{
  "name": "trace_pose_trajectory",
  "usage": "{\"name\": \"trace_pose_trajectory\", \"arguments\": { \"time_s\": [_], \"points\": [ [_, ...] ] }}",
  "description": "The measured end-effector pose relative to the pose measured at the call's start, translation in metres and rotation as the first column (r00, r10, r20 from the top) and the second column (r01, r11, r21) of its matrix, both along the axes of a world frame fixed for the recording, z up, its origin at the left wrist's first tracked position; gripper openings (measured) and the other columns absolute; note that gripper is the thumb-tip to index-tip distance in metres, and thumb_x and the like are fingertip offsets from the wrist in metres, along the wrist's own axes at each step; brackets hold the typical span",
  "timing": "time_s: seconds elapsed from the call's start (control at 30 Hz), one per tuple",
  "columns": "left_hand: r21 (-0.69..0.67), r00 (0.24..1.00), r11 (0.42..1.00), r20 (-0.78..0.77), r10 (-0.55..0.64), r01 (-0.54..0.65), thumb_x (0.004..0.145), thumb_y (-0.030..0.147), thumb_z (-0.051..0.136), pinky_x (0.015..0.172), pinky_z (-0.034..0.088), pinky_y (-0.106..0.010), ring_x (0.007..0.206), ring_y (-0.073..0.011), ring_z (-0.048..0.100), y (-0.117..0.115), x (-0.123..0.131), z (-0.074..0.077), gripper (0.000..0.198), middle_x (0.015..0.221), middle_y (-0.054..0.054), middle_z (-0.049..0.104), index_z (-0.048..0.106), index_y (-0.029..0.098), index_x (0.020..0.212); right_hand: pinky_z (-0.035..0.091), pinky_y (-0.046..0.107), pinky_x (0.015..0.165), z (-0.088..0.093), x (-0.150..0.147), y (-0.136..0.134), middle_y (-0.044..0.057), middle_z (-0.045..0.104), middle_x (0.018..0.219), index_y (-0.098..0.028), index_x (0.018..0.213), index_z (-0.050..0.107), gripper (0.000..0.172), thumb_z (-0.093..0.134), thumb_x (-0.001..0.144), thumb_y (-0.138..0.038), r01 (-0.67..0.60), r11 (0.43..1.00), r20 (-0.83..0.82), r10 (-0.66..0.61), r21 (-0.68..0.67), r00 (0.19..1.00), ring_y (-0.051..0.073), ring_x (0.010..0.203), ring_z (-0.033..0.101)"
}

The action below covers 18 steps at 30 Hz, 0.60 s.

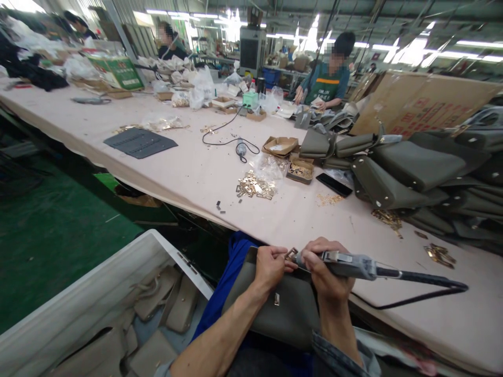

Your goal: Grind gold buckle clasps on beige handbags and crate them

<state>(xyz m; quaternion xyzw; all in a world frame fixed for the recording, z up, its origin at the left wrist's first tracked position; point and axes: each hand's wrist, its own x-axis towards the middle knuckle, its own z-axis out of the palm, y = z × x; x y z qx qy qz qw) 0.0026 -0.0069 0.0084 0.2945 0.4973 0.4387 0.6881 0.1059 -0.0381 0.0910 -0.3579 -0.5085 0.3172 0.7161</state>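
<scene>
In my lap lies a dark olive bag piece (293, 319) with a small metal fitting (277, 299) on its face. My right hand (324, 262) is wrapped round a grey corded electric screwdriver (349, 265), whose tip points left. Close to that tip, my left hand (271, 267) pinches a small gold metal buckle (291, 254) near the upper edge of the bag piece. Whether the tip touches a screw there is too small to tell. A black cord (422, 285) trails right from the tool.
Gold metal fittings (255, 186) lie heaped on the table (188, 173), near a small cardboard box (300, 171) and a black phone (334, 185). Olive bags (416, 162) are piled at right. A white bin (98, 283) holds bag pieces at lower left. A co-worker (330, 73) sits across the table.
</scene>
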Motion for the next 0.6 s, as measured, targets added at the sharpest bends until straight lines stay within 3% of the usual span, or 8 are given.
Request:
{"name": "trace_pose_trajectory", "arguments": {
  "time_s": [0.07, 0.17, 0.27, 0.33, 0.4, 0.47, 0.6],
  "points": [
    [-0.006, 1.000, 1.000, 0.013, 0.000, 0.000, 0.083, 0.003, 0.060, 0.052, 0.062, -0.025, 0.059, -0.0235, 0.077, -0.001, 0.000, 0.001, 0.017, 0.070, -0.016, 0.076, 0.066, -0.001, 0.099, 0.046, 0.030, 0.057, 0.013, 0.003, 0.000, 0.000, 0.061, 0.072, -0.019, 0.089, 0.063, 0.012, 0.067, 0.080, -0.013, -0.031, 0.999, -0.110, 0.036, 0.042, 0.993, 0.013, 0.056, 0.056],
    [-0.003, 0.998, 1.000, 0.057, 0.006, -0.006, 0.081, 0.002, 0.062, 0.053, 0.061, -0.023, 0.062, -0.0228, 0.077, -0.002, -0.001, 0.002, 0.021, 0.077, -0.018, 0.078, 0.067, -0.001, 0.101, 0.045, 0.028, 0.054, 0.022, 0.016, 0.007, -0.002, 0.058, 0.069, -0.018, 0.084, 0.060, 0.010, 0.068, 0.077, -0.015, 0.097, 0.995, -0.260, -0.088, 0.023, 0.962, 0.009, 0.049, 0.049],
    [0.073, 0.997, 0.997, 0.079, -0.004, -0.002, 0.078, 0.009, 0.072, 0.054, 0.061, -0.023, 0.063, -0.0216, 0.077, -0.005, -0.003, 0.001, 0.022, 0.081, -0.018, 0.078, 0.072, 0.001, 0.099, 0.047, 0.025, 0.054, 0.012, 0.046, 0.018, -0.004, 0.055, 0.068, -0.017, 0.080, 0.054, 0.021, 0.073, 0.072, -0.015, 0.279, 0.942, -0.432, -0.334, -0.188, 0.838, 0.008, 0.051, 0.048],
    [0.134, 0.999, 0.991, 0.037, 0.000, -0.005, 0.078, 0.018, 0.077, 0.052, 0.060, -0.022, 0.060, -0.0206, 0.076, -0.006, -0.004, -0.001, 0.024, 0.081, -0.017, 0.078, 0.075, 0.002, 0.096, 0.050, 0.024, 0.056, -0.004, 0.073, 0.025, -0.004, 0.055, 0.071, -0.018, 0.079, 0.050, 0.026, 0.074, 0.068, -0.016, 0.355, 0.857, -0.475, -0.505, -0.373, 0.721, 0.007, 0.054, 0.049],
    [0.168, 1.000, 0.986, -0.016, 0.010, -0.007, 0.078, 0.023, 0.078, 0.048, 0.058, -0.021, 0.056, -0.0190, 0.075, -0.007, -0.005, -0.004, 0.026, 0.080, -0.016, 0.078, 0.076, 0.003, 0.096, 0.054, 0.026, 0.058, -0.022, 0.099, 0.031, -0.004, 0.054, 0.073, -0.019, 0.078, 0.046, 0.029, 0.073, 0.066, -0.017, 0.413, 0.749, -0.407, -0.640, -0.518, 0.652, 0.008, 0.057, 0.051],
    [0.177, 0.998, 0.984, -0.052, 0.017, -0.007, 0.080, 0.021, 0.077, 0.046, 0.057, -0.019, 0.054, -0.0177, 0.074, -0.007, -0.005, -0.006, 0.025, 0.080, -0.015, 0.079, 0.076, 0.004, 0.097, 0.058, 0.030, 0.061, -0.038, 0.116, 0.035, -0.004, 0.052, 0.071, -0.020, 0.076, 0.042, 0.033, 0.074, 0.066, -0.020, 0.457, 0.670, -0.312, -0.706, -0.585, 0.635, 0.010, 0.058, 0.054],
    [0.136, 0.998, 0.991, -0.058, 0.019, -0.011, 0.083, 0.012, 0.072, 0.051, 0.061, -0.021, 0.059, -0.0195, 0.076, -0.007, -0.003, -0.005, 0.021, 0.085, -0.016, 0.079, 0.074, 0.003, 0.102, 0.060, 0.041, 0.065, -0.062, 0.129, 0.034, -0.002, 0.056, 0.069, -0.022, 0.077, 0.042, 0.042, 0.080, 0.063, -0.030, 0.541, 0.585, -0.138, -0.746, -0.605, 0.652, 0.019, 0.065, 0.062]
  ]
}}
